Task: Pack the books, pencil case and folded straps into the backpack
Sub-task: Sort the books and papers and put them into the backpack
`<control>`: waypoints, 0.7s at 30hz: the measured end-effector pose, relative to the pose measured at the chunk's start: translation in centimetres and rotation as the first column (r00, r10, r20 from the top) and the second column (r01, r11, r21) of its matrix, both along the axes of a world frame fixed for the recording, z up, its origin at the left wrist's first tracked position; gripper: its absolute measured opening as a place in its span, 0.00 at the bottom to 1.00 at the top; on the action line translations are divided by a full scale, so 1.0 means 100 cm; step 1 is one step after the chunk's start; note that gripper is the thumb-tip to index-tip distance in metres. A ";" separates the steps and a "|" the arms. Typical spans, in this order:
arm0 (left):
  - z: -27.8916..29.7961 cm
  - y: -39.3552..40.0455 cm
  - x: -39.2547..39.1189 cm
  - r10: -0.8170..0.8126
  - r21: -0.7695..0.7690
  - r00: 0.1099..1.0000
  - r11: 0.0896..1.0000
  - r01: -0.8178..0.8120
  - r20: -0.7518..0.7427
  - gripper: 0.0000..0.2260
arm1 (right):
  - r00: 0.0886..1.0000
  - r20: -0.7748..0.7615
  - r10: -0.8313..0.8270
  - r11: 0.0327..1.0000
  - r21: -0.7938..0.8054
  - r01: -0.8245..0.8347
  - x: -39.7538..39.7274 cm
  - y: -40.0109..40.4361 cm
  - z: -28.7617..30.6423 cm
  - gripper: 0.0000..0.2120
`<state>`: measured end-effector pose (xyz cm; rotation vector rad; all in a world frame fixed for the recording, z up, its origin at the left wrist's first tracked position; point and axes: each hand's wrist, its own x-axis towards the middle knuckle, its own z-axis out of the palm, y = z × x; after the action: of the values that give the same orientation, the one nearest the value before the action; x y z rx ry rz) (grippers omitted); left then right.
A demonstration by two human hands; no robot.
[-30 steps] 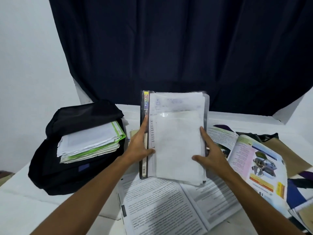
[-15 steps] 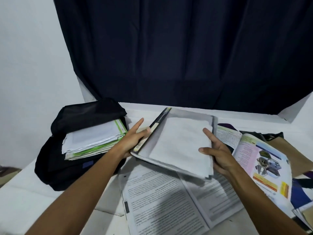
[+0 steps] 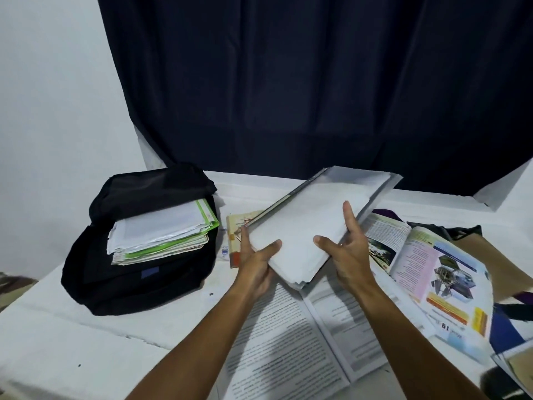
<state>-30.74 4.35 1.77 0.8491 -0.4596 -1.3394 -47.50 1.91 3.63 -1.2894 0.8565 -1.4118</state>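
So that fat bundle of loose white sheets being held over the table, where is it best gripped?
Probably by its near short end, from both sides, as now: the left hand takes the near-left corner and the right hand the right edge of the paper bundle. The sheets look loose and fan out at the near end, so pinching the whole thickness there should keep them together. It tilts away towards the backpack.

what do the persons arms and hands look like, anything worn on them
Both forearms are bare right up to the bottom edge of the picture, with no sleeves, watch or gloves showing. The left hand wears nothing. The right hand seems to have a thin ring on one finger, though it is too small to be sure.
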 end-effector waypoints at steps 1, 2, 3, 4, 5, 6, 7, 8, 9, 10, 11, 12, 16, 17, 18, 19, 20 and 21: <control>0.000 0.000 0.000 0.010 -0.010 1.000 1.000 -0.010 0.002 0.44 | 1.000 -0.020 0.002 1.000 -0.026 -0.002 -0.001 0.001 0.002 0.46; -0.001 -0.001 0.003 0.026 -0.025 1.000 0.999 -0.026 0.009 0.44 | 1.000 -0.028 0.006 0.999 -0.044 -0.007 -0.003 0.002 0.004 0.49; -0.002 -0.003 0.007 0.048 -0.040 0.999 0.998 -0.048 0.013 0.43 | 1.000 -0.016 0.012 0.999 -0.037 -0.012 -0.007 0.001 0.005 0.50; -0.002 -0.005 0.013 0.065 -0.057 0.998 0.996 -0.065 0.005 0.43 | 1.000 0.005 -0.011 1.000 0.001 0.011 -0.011 0.002 0.005 0.49; -0.001 -0.006 0.021 0.073 -0.076 0.997 0.994 -0.074 -0.008 0.43 | 0.998 0.028 -0.064 0.997 0.041 0.063 -0.017 0.001 0.004 0.46; 0.001 -0.006 0.029 0.071 -0.091 0.997 0.993 -0.073 -0.021 0.42 | 0.987 0.048 -0.151 0.985 0.093 0.146 -0.025 -0.003 0.001 0.41; 0.004 -0.006 0.039 0.063 -0.099 0.998 0.993 -0.065 -0.027 0.41 | 0.968 0.089 -0.236 0.960 0.176 0.218 -0.035 -0.006 -0.004 0.39; 0.007 -0.004 0.048 0.050 -0.104 0.998 0.993 -0.052 -0.030 0.40 | 0.945 0.141 -0.295 0.926 0.287 0.246 -0.044 -0.008 -0.009 0.43; 0.008 -0.003 0.056 0.035 -0.114 0.999 0.993 -0.039 -0.030 0.39 | 0.927 0.186 -0.325 0.886 0.404 0.229 -0.051 -0.009 -0.013 0.50; 0.009 0.000 0.063 0.025 -0.122 0.999 0.992 -0.028 -0.021 0.36 | 0.917 0.217 -0.336 0.851 0.486 0.196 -0.056 -0.008 -0.017 0.51; 0.010 0.003 0.069 0.014 -0.122 1.000 0.992 -0.014 -0.001 0.35 | 0.902 0.249 -0.354 0.816 0.554 0.167 -0.059 -0.007 -0.024 0.46; 0.010 0.006 0.075 0.000 -0.120 1.000 0.993 0.002 0.016 0.35 | 0.894 0.275 -0.354 0.786 0.605 0.125 -0.061 -0.009 -0.029 0.40; 0.006 0.015 0.093 -0.093 -0.132 0.996 0.987 0.094 0.009 0.53 | 0.932 0.328 -0.154 0.771 0.630 -0.094 -0.052 -0.009 -0.026 0.38; 0.005 0.016 0.097 -0.107 -0.143 0.994 0.984 0.107 0.008 0.51 | 0.941 0.319 -0.115 0.789 0.604 -0.109 -0.049 -0.007 -0.020 0.38; 0.005 0.018 0.101 -0.104 -0.151 0.995 0.983 0.104 0.012 0.45 | 0.948 0.305 -0.087 0.811 0.574 -0.110 -0.048 -0.007 -0.015 0.38; 0.006 0.020 0.105 -0.095 -0.154 0.995 0.983 0.096 0.012 0.38 | 0.954 0.293 -0.054 0.826 0.550 -0.122 -0.050 -0.008 -0.011 0.39; 0.008 0.023 0.110 -0.100 -0.145 0.995 0.984 0.102 0.023 0.33 | 0.963 0.268 -0.014 0.838 0.529 -0.135 -0.054 -0.011 -0.008 0.41; 0.008 0.024 0.116 -0.116 -0.130 0.991 0.984 0.123 0.059 0.31 | 0.968 0.246 0.042 0.855 0.492 -0.162 -0.058 -0.015 -0.005 0.42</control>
<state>-19.13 6.76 2.60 0.7556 -0.6416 -1.3828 -53.27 0.40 3.11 -0.7391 0.9112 -1.1157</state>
